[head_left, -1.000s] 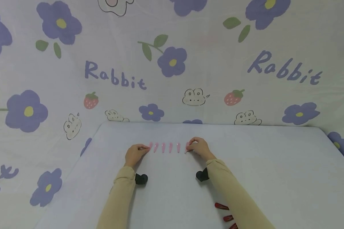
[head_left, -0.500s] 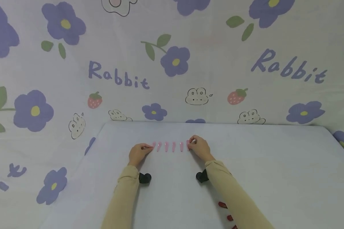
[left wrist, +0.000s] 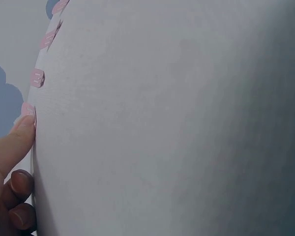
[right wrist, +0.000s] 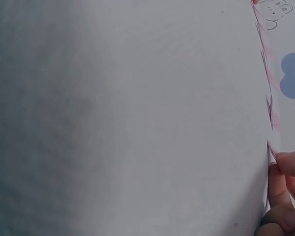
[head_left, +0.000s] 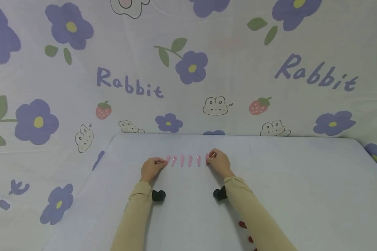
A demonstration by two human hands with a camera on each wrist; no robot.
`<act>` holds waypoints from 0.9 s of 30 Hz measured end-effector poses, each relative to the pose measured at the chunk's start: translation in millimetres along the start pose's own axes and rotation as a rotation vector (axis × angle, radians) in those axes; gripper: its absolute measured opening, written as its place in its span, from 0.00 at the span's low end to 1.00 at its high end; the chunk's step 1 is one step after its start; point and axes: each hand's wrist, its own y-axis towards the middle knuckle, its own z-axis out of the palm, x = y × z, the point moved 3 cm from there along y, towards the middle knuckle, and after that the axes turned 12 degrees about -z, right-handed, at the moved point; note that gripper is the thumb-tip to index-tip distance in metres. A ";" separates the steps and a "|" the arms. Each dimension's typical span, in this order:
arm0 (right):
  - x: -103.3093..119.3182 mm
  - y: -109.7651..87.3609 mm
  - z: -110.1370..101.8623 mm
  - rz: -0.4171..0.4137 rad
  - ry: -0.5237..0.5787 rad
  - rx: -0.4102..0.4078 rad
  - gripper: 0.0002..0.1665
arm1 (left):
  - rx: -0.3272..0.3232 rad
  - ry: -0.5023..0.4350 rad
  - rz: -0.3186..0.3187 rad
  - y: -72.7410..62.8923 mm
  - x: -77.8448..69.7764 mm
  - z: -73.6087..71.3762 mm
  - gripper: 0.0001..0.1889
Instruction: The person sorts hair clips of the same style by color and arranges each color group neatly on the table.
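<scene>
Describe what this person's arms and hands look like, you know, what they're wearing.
The left sleeve and right sleeve are beige, wrinkled near the cuffs. A rounded black attachment juts from each wrist: left attachment, right attachment. The left hand and right hand wear no gloves.

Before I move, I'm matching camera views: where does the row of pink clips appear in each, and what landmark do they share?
Head: the row of pink clips lies just below centre, from left hand to right hand.
Left wrist: the row slants down the upper left.
Right wrist: the row runs along the right side.
Landmark: the white table.
</scene>
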 end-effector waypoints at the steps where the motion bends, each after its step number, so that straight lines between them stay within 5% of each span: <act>1: -0.3 -0.6 -0.1 -0.007 0.004 -0.003 0.07 | 0.003 0.005 -0.005 -0.5 0.1 -0.2 0.09; 16: -4.9 -0.6 -1.5 -0.009 0.005 0.000 0.09 | 0.002 0.011 0.015 0.5 -0.4 0.1 0.10; 27: -3.8 -7.7 -10.8 0.039 0.122 0.054 0.14 | -0.007 0.006 0.001 0.6 3.3 3.4 0.10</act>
